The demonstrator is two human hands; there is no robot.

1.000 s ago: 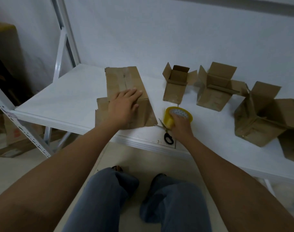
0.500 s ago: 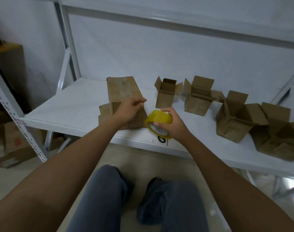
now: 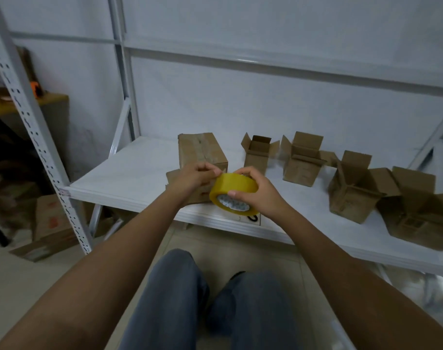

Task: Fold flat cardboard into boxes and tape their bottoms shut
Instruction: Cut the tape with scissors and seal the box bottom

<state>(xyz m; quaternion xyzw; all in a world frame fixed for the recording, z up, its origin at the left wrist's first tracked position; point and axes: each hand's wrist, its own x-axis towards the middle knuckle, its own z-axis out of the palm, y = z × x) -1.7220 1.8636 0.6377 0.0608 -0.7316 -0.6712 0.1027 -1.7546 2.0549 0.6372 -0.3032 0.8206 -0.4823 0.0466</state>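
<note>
Holding the yellow tape roll (image 3: 232,192) above the near edge of the shelf (image 3: 129,178), the right hand (image 3: 259,192) curls round it while the left hand (image 3: 192,179) pinches at its rim, seemingly for the tape end. The box (image 3: 201,152) just behind lies unsealed; four boxes (image 3: 351,188) stand open-topped to the right, apparently done.

glossy yellow plastic tape roll (image 3: 234,192); matt brown cardboard boxes (image 3: 302,157); smooth white painted metal shelf (image 3: 129,178).
</note>
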